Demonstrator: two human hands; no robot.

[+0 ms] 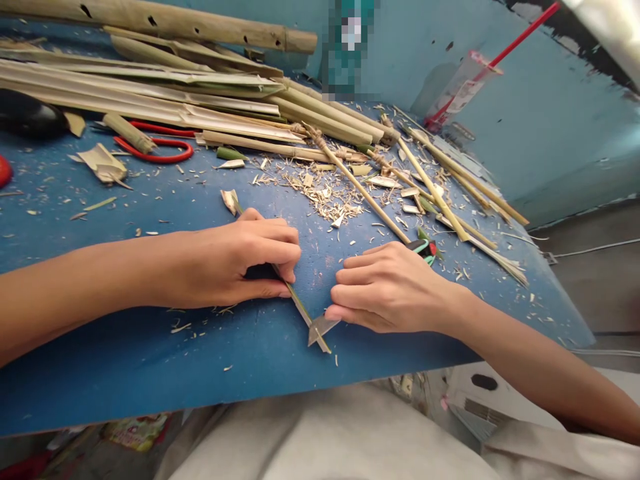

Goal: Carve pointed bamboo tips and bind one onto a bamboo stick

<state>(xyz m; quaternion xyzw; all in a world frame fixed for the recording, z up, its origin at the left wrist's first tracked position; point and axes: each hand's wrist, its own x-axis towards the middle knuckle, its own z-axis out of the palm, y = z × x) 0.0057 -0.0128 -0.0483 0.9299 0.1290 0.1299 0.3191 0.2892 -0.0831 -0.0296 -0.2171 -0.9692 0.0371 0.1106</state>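
Note:
My left hand (pixel 257 257) is closed around a thin bamboo strip (pixel 300 307), pinching it between thumb and fingers. The strip slants across the blue table from upper left to lower right, and a curled, split end (pixel 229 201) shows beyond the hand. Wrapped in my right hand (pixel 387 287) is a utility knife (pixel 324 327). Its blade lies across the strip close to the strip's lower end. The knife's black, green and red butt sticks out behind the fingers; the middle of the handle is hidden.
Split bamboo lengths (pixel 150 87) and a bamboo pole (pixel 225 32) lie along the back. Shavings (pixel 330 193) are heaped mid-table, with bamboo sticks (pixel 365 190) behind my right hand. Red scissor-like handles (pixel 170 155) lie left. A clear container (pixel 463 90) stands near the wall.

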